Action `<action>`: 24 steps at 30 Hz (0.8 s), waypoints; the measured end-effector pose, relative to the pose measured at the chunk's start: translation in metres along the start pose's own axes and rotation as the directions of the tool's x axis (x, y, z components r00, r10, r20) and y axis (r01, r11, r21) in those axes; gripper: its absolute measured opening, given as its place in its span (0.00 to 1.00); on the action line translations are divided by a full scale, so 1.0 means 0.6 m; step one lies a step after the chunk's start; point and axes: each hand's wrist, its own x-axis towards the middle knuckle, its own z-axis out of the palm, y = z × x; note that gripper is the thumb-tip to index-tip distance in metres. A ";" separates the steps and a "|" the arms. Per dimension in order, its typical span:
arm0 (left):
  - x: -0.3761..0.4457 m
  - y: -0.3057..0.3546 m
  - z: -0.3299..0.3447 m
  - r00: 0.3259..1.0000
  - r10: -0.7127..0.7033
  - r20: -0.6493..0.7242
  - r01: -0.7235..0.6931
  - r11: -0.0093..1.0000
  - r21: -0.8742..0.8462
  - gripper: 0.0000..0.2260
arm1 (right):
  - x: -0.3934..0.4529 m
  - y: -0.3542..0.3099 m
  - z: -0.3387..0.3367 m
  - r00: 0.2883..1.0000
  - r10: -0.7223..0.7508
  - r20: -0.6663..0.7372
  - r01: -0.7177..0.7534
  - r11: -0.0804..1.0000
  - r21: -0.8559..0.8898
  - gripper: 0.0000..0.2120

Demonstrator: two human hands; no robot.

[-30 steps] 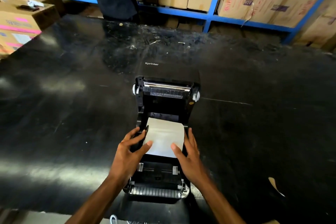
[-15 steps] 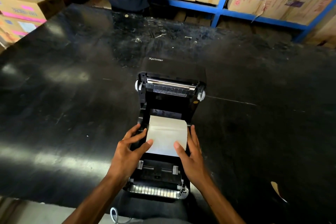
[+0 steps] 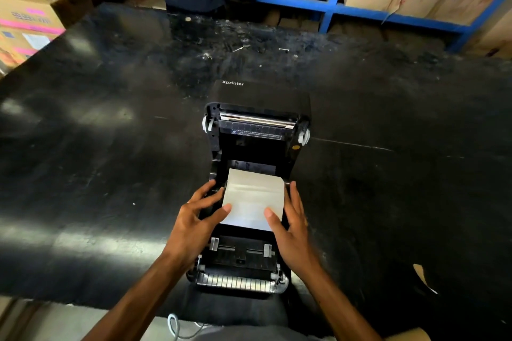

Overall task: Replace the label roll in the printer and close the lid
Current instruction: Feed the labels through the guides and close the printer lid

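**Head view: roll seated, web being squared**

Head cam shows black plastic label printer (image 3: 249,230) on the glossy black table (image 3: 110,174), hinged lid (image 3: 257,130) tilted up and back. White paper label roll (image 3: 253,196) sits in the bay, its free end lying toward the front. Left hand (image 3: 194,224) and right hand (image 3: 291,227) flank it, fingers spread, thumbs pressing the sheet flat, nothing clamped. Likely aligning it for the grey guides (image 3: 239,250). Lid not yet shut.

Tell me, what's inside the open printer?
A white label roll sits in the printer, left hand and right hand at its sides. What's underneath the roll is hidden.
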 end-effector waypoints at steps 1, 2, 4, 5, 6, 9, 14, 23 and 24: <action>0.001 0.000 0.000 1.000 -0.003 0.000 0.003 1.000 -0.005 0.17 | 0.000 -0.002 0.000 1.000 -0.001 -0.003 0.001 1.000 0.004 0.26; 0.001 0.000 0.000 1.000 -0.001 -0.001 0.001 1.000 -0.011 0.16 | -0.001 -0.004 0.001 1.000 -0.002 -0.005 0.002 1.000 0.015 0.26; 0.000 0.001 -0.001 1.000 0.017 0.003 -0.017 1.000 -0.026 0.15 | -0.002 -0.009 0.002 1.000 -0.015 -0.012 0.015 0.999 0.034 0.27; -0.001 0.001 -0.002 1.000 0.027 0.009 -0.027 0.999 -0.029 0.15 | -0.002 -0.012 0.002 1.000 -0.024 -0.016 0.024 0.999 0.037 0.27; -0.001 0.002 -0.002 0.999 0.032 0.014 -0.032 0.999 -0.030 0.15 | -0.001 -0.015 0.001 0.999 -0.029 -0.017 0.030 0.999 0.038 0.27; 0.004 0.004 -0.001 0.999 0.035 0.009 -0.035 0.999 -0.033 0.15 | 0.002 -0.024 -0.003 1.000 -0.020 -0.010 0.020 0.999 0.048 0.25; 0.005 0.011 0.002 0.999 0.036 0.012 -0.035 0.998 -0.043 0.15 | -0.002 -0.030 -0.002 1.000 -0.017 -0.008 0.017 0.997 0.069 0.25; -0.003 -0.002 -0.006 0.999 0.031 0.036 -0.031 1.000 -0.004 0.16 | -0.012 -0.032 -0.001 1.000 -0.011 -0.001 0.011 1.000 0.017 0.26; -0.003 -0.004 -0.006 0.999 0.028 0.034 -0.028 1.000 0.004 0.16 | -0.013 -0.030 0.000 1.000 -0.004 0.000 0.004 1.000 0.016 0.26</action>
